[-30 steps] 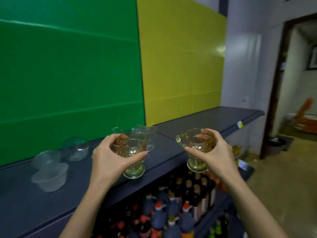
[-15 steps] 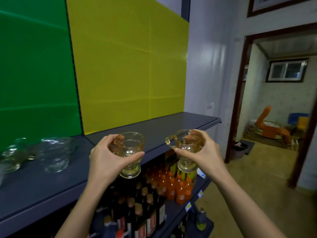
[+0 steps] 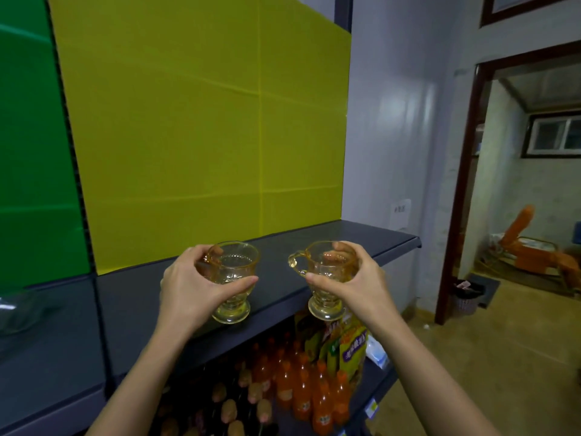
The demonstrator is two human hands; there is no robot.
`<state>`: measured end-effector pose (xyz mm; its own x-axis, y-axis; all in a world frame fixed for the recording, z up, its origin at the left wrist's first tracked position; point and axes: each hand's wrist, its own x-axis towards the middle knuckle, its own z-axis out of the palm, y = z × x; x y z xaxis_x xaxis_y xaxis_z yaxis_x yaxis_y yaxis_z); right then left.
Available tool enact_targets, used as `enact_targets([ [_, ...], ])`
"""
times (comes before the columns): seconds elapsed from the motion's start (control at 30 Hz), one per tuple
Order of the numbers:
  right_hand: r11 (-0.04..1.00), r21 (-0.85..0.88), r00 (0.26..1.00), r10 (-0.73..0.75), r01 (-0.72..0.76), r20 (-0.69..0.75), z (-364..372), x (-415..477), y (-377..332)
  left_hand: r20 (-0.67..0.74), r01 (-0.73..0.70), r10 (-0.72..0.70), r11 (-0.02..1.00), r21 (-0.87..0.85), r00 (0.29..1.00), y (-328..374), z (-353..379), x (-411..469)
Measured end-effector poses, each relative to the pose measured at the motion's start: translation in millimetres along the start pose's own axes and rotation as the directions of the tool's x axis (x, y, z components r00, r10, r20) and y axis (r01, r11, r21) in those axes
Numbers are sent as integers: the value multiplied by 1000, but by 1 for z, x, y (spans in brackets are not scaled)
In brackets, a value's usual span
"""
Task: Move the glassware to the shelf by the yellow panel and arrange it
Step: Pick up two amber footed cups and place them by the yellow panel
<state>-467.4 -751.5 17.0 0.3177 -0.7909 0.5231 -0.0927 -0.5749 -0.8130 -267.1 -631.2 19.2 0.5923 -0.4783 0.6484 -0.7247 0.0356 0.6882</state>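
Yellow panel (image 3: 201,127) dead ahead, dark shelf (image 3: 314,247) bare beneath it. My left hand (image 3: 188,291) wraps one amber cup (image 3: 232,278); my right hand (image 3: 355,287) clamps the handled cup (image 3: 323,275), both in the air at the shelf's front edge. Land short and a foot could tip off onto the bottles (image 3: 301,391). Half a second ago the panel sat further left; now it's centred.
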Motion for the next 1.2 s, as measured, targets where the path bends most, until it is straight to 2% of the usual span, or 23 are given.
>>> enact_targets([
  [0.27, 994, 90, 988, -68, 56, 140, 22, 98, 44, -71, 59, -50, 990, 127, 996, -15, 54, 51],
  [0.53, 973, 232, 949, -65, -9, 307, 60, 156, 85, -150, 204, -173, 954, 218, 973, -35, 76, 66],
  [0.87, 944, 329, 823, -162, -32, 544, 95, 196, 114, -276, 352, -288, 909, 223, 917, -38, 101, 64],
  [1.2, 917, 386, 722, -199, -103, 663, 116, 205, 127, -269, 394, -321, 874, 285, 908, -38, 107, 61],
])
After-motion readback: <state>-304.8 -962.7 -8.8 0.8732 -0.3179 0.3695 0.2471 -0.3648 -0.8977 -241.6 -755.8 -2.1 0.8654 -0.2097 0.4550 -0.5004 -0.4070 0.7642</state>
